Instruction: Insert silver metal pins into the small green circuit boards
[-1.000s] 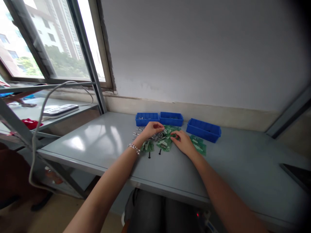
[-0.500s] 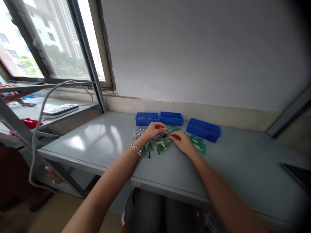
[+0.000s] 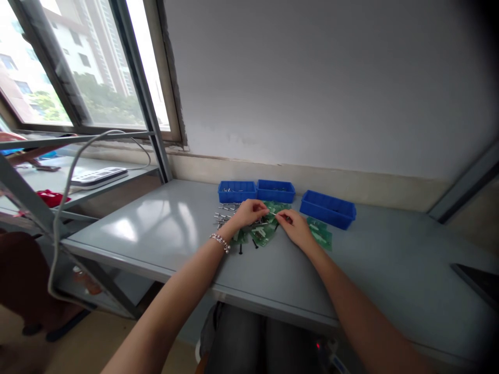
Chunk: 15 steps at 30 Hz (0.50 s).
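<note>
My left hand (image 3: 248,213), with a beaded bracelet at the wrist, pinches one end of a thin silver metal rod (image 3: 272,213). At its other end, the fingertips of my right hand (image 3: 295,227) close on it. Whether the rod has a head or thread is too small to tell. Beneath and between the hands lie green plastic bags (image 3: 265,236) with small parts inside. A pile of silver metal rods (image 3: 221,217) spreads to the left, partly hidden by my left hand. Two black screws, one a separate black screw (image 3: 240,249), rest in front of the bags.
Two blue bins (image 3: 237,196) stand side by side behind the hands, and another blue bin (image 3: 328,214) sits to the right. Near it lies a green bag (image 3: 320,235). A dark flat object (image 3: 475,280) is at the right. Another person's arm shows at the far left.
My hands have lowered slightly and come into line, and the thin silver rod now shows between their fingertips. The view has shifted slightly.
</note>
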Available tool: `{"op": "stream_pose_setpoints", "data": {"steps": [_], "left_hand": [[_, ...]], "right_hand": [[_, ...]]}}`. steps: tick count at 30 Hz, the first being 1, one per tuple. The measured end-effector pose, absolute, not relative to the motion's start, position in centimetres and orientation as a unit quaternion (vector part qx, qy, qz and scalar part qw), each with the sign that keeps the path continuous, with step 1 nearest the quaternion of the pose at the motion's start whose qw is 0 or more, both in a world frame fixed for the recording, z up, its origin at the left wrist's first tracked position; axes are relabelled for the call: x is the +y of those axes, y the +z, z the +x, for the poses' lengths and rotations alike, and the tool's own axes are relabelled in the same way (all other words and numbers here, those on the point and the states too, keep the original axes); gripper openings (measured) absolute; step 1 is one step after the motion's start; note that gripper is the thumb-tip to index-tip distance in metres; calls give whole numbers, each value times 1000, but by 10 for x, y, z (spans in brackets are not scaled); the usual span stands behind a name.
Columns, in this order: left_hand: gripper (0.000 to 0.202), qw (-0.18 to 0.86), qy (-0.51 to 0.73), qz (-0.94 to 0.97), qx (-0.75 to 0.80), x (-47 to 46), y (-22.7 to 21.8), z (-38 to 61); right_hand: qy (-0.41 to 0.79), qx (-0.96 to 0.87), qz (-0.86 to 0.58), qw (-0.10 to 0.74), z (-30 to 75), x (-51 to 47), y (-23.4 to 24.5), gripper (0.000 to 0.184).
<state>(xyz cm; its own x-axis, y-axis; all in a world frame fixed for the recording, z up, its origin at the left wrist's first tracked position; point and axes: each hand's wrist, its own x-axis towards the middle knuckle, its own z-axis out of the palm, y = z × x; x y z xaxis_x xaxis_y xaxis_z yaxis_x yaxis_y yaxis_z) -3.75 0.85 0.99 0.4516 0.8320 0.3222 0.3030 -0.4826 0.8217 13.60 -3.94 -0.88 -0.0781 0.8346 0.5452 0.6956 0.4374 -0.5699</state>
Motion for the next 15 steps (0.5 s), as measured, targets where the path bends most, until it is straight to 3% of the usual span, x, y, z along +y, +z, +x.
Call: {"op": "stream_pose_setpoints", "data": {"steps": [7, 15], "left_hand": [[27, 287, 334, 825, 356, 5, 8, -38], [30, 288, 311, 841, 337, 5, 9, -38]], "right_hand": [[65, -723, -525, 444, 136, -41, -7, 26], [54, -732, -528, 428, 138, -37, -14, 23]]}}
